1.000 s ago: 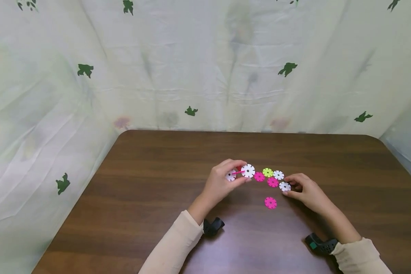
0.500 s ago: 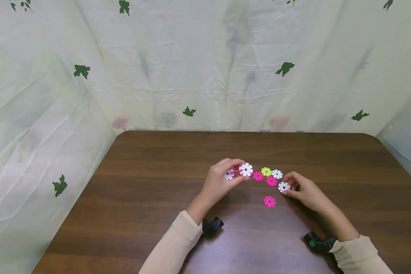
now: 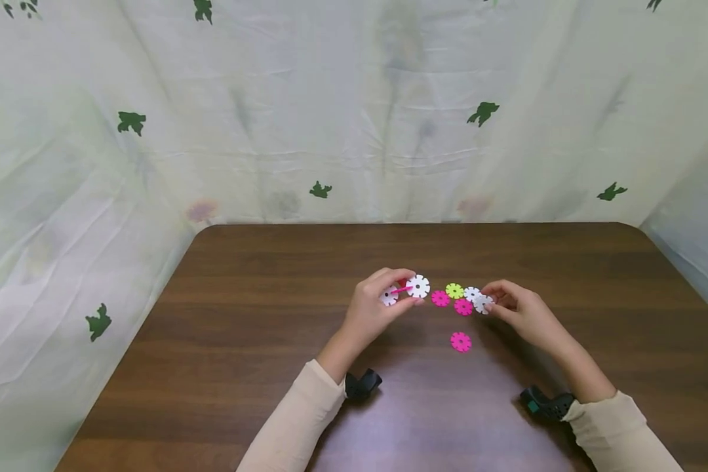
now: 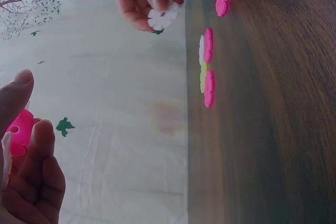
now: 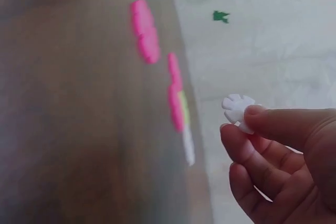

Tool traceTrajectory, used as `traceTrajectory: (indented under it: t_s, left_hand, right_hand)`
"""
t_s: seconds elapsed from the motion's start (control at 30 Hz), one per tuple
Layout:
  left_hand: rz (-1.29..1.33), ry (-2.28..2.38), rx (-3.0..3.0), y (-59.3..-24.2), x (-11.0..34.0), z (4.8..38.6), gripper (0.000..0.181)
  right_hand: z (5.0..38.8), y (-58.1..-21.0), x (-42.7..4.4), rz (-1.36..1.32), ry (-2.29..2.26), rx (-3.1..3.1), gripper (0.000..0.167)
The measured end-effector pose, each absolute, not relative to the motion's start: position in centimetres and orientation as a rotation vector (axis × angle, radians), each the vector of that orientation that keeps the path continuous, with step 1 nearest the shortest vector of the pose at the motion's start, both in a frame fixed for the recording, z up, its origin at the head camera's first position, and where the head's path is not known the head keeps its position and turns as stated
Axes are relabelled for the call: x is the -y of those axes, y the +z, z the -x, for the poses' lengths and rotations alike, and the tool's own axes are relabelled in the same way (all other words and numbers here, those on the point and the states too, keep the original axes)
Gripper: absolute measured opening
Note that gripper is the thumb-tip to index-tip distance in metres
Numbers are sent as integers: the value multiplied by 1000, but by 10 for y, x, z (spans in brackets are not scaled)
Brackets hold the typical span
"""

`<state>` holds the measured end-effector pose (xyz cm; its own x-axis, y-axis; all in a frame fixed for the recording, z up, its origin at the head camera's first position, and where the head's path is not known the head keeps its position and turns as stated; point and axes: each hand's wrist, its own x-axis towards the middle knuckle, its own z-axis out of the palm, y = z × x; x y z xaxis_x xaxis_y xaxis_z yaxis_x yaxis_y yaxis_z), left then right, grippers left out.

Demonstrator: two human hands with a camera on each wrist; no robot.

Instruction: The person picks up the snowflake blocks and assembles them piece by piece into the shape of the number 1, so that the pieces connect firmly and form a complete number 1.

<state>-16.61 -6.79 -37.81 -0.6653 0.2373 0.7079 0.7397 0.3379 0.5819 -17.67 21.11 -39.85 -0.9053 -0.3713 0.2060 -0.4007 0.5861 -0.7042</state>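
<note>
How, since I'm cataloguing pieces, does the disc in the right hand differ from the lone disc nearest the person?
The held disc is white; the lone disc, pink. The right hand pinches the held disc above the table; the lone disc lies flat on it. Both have notched rims.

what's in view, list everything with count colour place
table: one, brown, foreground
cloth: one, pale, behind table
leaf prints: several, green, on cloth
branch print: one, brown, on cloth
pink discs: three, pink, on table, one apart
lime disc: one, yellow-green, beside pink discs
loose white disc: one, white, beside lime disc
held white disc: one, white, right hand
disc cluster: count unclear, white and pink, left hand
wrist cameras: two, black, on wrists
sleeves: two, beige, on forearms
left hand: one, above table
right hand: one, above table
</note>
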Motion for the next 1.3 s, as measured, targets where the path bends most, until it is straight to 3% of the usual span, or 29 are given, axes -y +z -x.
traceTrajectory:
  t_s: [0.7, 1.3]
  left_hand:
    - [831, -1321, 2128, -377, 68, 165, 38]
    - [824, -1349, 2176, -372, 71, 168, 40]
  right_hand:
    - [169, -349, -174, -706, 1405, 2562, 17]
    - [173, -339, -149, -751, 1480, 2531, 15]
